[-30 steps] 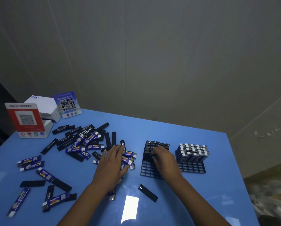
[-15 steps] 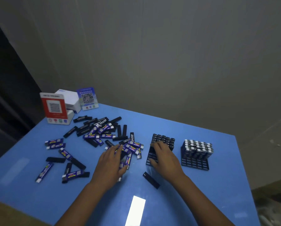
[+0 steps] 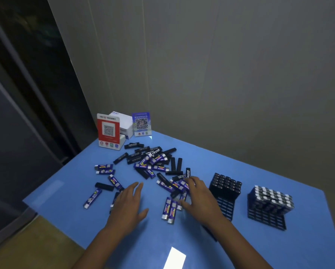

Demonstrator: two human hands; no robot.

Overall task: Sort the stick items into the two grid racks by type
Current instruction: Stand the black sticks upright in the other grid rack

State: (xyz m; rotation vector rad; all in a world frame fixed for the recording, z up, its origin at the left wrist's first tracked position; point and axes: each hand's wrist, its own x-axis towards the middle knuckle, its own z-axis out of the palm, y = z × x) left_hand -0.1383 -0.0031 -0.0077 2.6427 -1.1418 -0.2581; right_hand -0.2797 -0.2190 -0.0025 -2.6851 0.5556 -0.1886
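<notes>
Mid-sort, both hands over the loose sticks

Left hand (image 3: 128,207) flat and empty; right hand (image 3: 199,198) is on the blue sticks (image 3: 170,208) mid-desk, maybe gathering them, grip too blurry to call. Both racks (image 3: 225,193) sit half-filled toward the right edge for easy reach.

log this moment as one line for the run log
left hand open, flat over table | right hand open on purple sticks | black-stick rack and white-capped rack both part filled | loose sticks remain

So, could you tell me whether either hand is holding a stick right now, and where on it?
Neither visibly holds one: the left hand is flat and spread, and the right hand rests open on the loose sticks.
</notes>
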